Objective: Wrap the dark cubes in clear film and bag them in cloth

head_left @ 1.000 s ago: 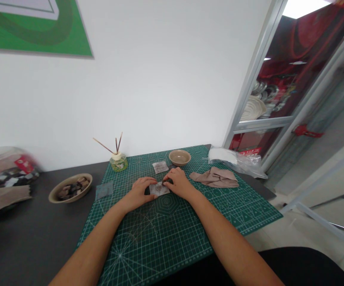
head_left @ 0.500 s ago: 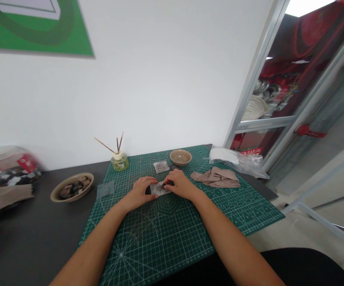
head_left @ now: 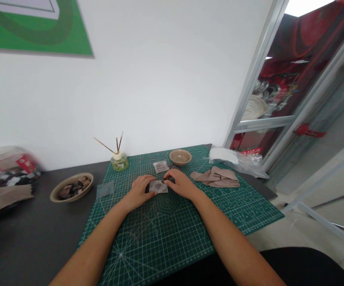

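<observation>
A small pale grey square with a dark printed pattern [head_left: 158, 186] lies on the green cutting mat [head_left: 172, 234]; whether it is cloth or paper I cannot tell. My left hand [head_left: 140, 190] holds its left side, fingers at the far edge and thumb at the near edge. Over its right side, my right hand [head_left: 178, 182] is closed in a pinch on a small dark piece [head_left: 164, 180], mostly hidden by the fingers. Just behind lies a second patterned square [head_left: 161, 167]. A shallow tan bowl [head_left: 180, 157] stands beyond my right hand.
Left of the mat, a tan bowl [head_left: 55, 194] contains several dark and brown small blocks. A reed diffuser [head_left: 119, 162] stands at the mat's back left, near a grey-blue square [head_left: 105, 189]. Rightward lie a crumpled brown cloth [head_left: 216, 177] and a clear plastic bag [head_left: 249, 165].
The patterned square now shows more fully and lies flatter between my hands. My right fingers have shifted slightly up, toward its far right corner. My left hand has barely moved.
</observation>
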A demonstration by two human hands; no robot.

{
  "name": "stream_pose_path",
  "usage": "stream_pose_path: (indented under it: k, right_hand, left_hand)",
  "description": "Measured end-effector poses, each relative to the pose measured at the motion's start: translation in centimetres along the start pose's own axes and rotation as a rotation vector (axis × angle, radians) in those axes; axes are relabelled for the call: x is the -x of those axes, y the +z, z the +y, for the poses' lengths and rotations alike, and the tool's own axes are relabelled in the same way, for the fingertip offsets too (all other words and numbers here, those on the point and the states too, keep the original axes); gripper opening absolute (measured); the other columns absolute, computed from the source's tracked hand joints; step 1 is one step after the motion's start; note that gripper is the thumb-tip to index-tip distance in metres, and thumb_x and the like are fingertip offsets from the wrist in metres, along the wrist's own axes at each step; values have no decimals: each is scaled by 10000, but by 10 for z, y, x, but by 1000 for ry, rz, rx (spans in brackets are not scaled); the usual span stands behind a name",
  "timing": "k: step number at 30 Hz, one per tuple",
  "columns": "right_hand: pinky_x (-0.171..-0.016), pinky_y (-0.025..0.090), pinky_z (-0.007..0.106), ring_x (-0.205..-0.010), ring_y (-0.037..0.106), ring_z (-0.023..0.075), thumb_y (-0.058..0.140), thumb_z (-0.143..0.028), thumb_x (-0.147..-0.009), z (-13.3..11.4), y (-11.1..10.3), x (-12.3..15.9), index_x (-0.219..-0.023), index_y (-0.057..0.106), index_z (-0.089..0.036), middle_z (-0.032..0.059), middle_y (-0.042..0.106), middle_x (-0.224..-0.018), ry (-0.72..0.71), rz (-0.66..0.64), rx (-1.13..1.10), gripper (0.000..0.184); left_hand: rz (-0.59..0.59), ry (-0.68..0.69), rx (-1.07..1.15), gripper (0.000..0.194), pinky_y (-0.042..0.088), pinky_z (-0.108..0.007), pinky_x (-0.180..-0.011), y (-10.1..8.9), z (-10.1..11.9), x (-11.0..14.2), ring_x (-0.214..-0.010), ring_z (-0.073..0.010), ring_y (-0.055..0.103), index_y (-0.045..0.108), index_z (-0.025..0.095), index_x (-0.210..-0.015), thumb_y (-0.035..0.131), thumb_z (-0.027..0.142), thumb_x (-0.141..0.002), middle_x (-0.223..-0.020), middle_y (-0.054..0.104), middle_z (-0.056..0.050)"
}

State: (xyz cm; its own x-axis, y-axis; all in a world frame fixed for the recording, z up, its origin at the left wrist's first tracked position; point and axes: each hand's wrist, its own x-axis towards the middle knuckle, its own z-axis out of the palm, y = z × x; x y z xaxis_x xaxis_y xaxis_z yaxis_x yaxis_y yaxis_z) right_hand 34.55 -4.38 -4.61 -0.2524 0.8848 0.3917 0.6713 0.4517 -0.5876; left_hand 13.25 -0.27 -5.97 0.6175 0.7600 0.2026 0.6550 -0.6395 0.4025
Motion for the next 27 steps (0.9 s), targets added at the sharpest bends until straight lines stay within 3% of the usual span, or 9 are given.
stream_pose_path:
  k: [3, 7, 12, 15, 17, 23, 27]
  right_hand:
    - [-856, 417, 320, -895, 593, 168, 605, -140, -838, -11, -1, 3, -919, 608, -173, 36, 676, -953, -78, -115, -67, 87]
    - [-974, 374, 352, -946, 600, 168, 614, -131, -831, -19, -1, 5, -913, 580, -175, 30, 681, -978, -192, -222, -49, 99]
    - [-1023, 343, 382, -920, 612, 176, 594, -118, -835, -13, 2, 4, -912, 570, -175, 42, 681, -952, -171, -253, 68, 99]
    - [-1040, 324, 411, -915, 615, 184, 579, -146, -854, -3, 4, 0, -936, 567, -175, 50, 682, -947, -101, -197, 127, 87]
    - [-1050, 306, 433, -912, 617, 184, 566, -149, -862, 4, 5, -2, -942, 565, -179, 45, 685, -932, -43, -155, 162, 85]
    - [-1059, 265, 452, -937, 612, 198, 527, -162, -879, 13, 5, -3, -944, 568, -150, 81, 678, -938, 66, -85, 307, 78]
    - [-1077, 226, 470, -964, 604, 196, 538, -171, -870, 11, 5, 0, -951, 565, -170, 59, 678, -958, 29, -24, 277, 86]
  left_hand:
    - [135, -143, -170, 384, 354, -456, -1026, -4, -2, -1, -1207, -286, 495, 591, 204, -1177, 598, 356, -824, -1259, 597, -87]
    - [259, -359, -407, 406, 250, -545, -1076, -18, 3, 2, -1222, -317, 491, 547, 148, -1245, 432, 367, -923, -1306, 568, -155]
    - [116, -587, -584, 552, 282, -664, -991, -33, 11, 8, -1233, -458, 430, 491, 42, -1300, 432, 420, -902, -1381, 470, -242]
    - [22, -682, -523, 599, 372, -640, -910, -34, 9, 9, -1181, -471, 478, 477, 48, -1313, 373, 480, -911, -1361, 476, -260]
    - [-16, -700, -486, 613, 404, -609, -878, -32, 6, 9, -1153, -464, 503, 462, 61, -1330, 356, 493, -908, -1343, 489, -264]
    - [-40, -544, -497, 644, 390, -577, -942, -20, 10, 7, -1221, -434, 455, 424, 76, -1380, 326, 510, -915, -1404, 460, -221]
    - [13, -450, -483, 597, 385, -539, -977, -22, 14, 6, -1239, -365, 468, 430, 103, -1377, 339, 482, -925, -1389, 487, -199]
